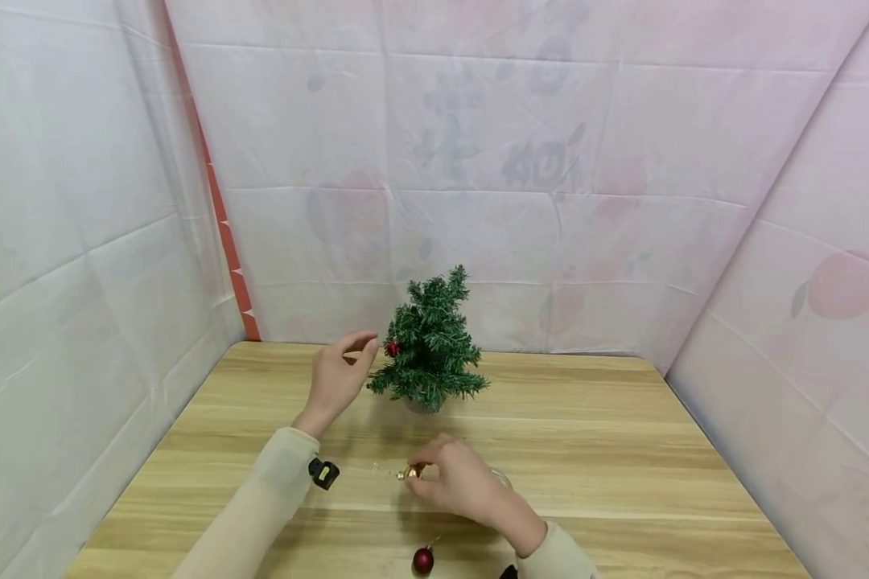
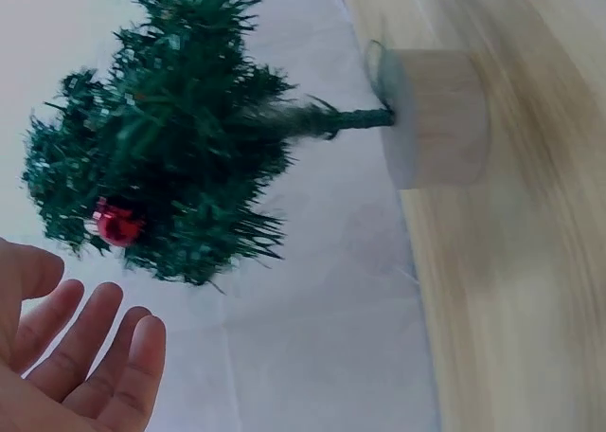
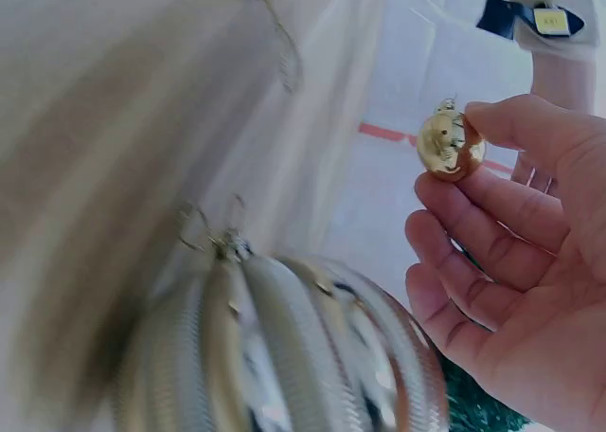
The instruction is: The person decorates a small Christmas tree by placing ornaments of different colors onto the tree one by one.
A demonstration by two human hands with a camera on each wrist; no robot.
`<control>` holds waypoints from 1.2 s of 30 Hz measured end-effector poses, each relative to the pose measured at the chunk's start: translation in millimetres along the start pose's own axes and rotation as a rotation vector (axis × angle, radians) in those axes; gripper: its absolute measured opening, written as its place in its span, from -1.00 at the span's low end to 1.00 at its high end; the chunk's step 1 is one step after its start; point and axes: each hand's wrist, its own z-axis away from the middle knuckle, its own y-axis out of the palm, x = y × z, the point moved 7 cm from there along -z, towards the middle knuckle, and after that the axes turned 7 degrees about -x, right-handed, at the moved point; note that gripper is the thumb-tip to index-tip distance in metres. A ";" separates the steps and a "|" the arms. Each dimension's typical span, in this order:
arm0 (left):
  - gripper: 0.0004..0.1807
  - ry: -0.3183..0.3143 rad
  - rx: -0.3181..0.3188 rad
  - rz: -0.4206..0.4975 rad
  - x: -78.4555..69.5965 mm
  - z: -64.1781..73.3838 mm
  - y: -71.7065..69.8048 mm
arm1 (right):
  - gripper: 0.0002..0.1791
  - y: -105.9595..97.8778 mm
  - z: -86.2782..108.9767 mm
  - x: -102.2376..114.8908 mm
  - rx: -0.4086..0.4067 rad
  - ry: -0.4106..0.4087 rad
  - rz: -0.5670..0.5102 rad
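Observation:
A small green artificial Christmas tree (image 1: pixel 434 342) stands on the table in a round wooden base (image 2: pixel 440 119). On its left side hangs a shiny red ball ornament (image 2: pixel 118 224). Just left of that ornament is my left hand (image 1: pixel 336 374), fingers loosely bent and holding nothing. My right hand (image 1: pixel 456 478) is in front of the tree, low above the table. Between thumb and fingertips it pinches a small gold ball ornament (image 3: pixel 449 146), whose cap and loop point to the left in the head view.
A dark red ball ornament (image 1: pixel 423 560) with a thread loop lies near the table's front. Mostly hidden behind my right hand is a large ribbed silver-and-gold ornament (image 3: pixel 275 347). Printed cloth walls (image 1: pixel 478 193) enclose the wooden table (image 1: pixel 586 434) at the back and sides.

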 end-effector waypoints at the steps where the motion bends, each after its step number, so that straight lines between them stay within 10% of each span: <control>1: -0.76 0.013 -0.003 0.001 -3.2 -0.2 -0.3 | -0.82 -3.4 -0.9 -0.3 -0.016 -0.001 -0.008; 23: -0.70 0.068 0.029 0.049 -40.4 6.8 6.2 | -0.83 -68.8 -8.8 -6.4 -0.408 0.046 -0.174; 36: -0.69 0.132 0.231 0.078 -53.4 17.9 19.6 | -0.82 -84.5 -9.1 -11.2 -0.587 0.020 -0.140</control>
